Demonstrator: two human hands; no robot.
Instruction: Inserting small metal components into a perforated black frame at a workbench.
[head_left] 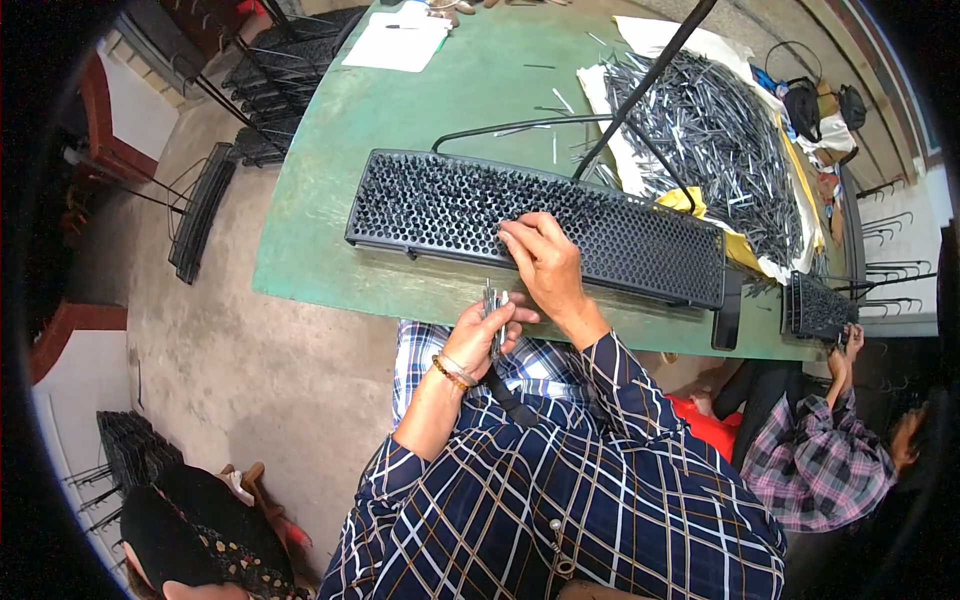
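Note:
In front of me on the table lies a long black rack (655, 242) with rows of round holes and a bent rod frame. Small dark pieces stand in the holes of its left part, while bare holes show toward the right end. My right hand (548, 265) is over the middle of the rack's near edge, thumb and fingertips pinched together at the holes. Whatever is between those fingertips is too small to make out. Just below the rack, my left hand (480, 335) grips a bundle of thin grey strips (491, 298), mostly upright.
A big heap of grey strips (700, 130) lies on white and yellow sacking at the back right. Loose strips are scattered beside it. Paper (395, 42) lies far left on the green table (330, 190). At right, a co-worker (825, 455) handles another rack (820, 305).

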